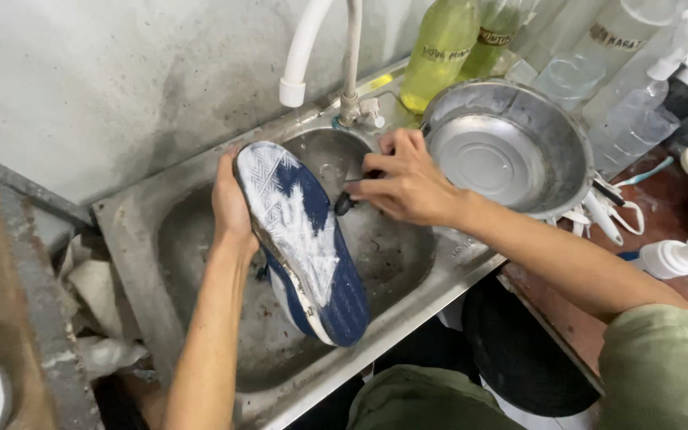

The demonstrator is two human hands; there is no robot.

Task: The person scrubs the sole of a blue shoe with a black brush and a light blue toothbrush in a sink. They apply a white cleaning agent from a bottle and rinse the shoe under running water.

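Fingers: left hand (231, 209) clamped round the edge of a shoe (302, 239), held sole-up, tilted, over the sink (133, 215); sole blue, smeared with white lather. Right hand (404, 185) fingers closed on a small dark tool (345, 205), probably a brush, touching the shoe's side. Step, as judged: scrubbing. Next move calls for a steady grip and firm strokes. Beyond, at the sink's far edge: tap (304, 48), steel bowl (511, 143), bottles (439, 48).

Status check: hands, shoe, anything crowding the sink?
Left hand grips shoe, sole up, over sink. Right hand holds dark brush at sole. Steel bowl beside.
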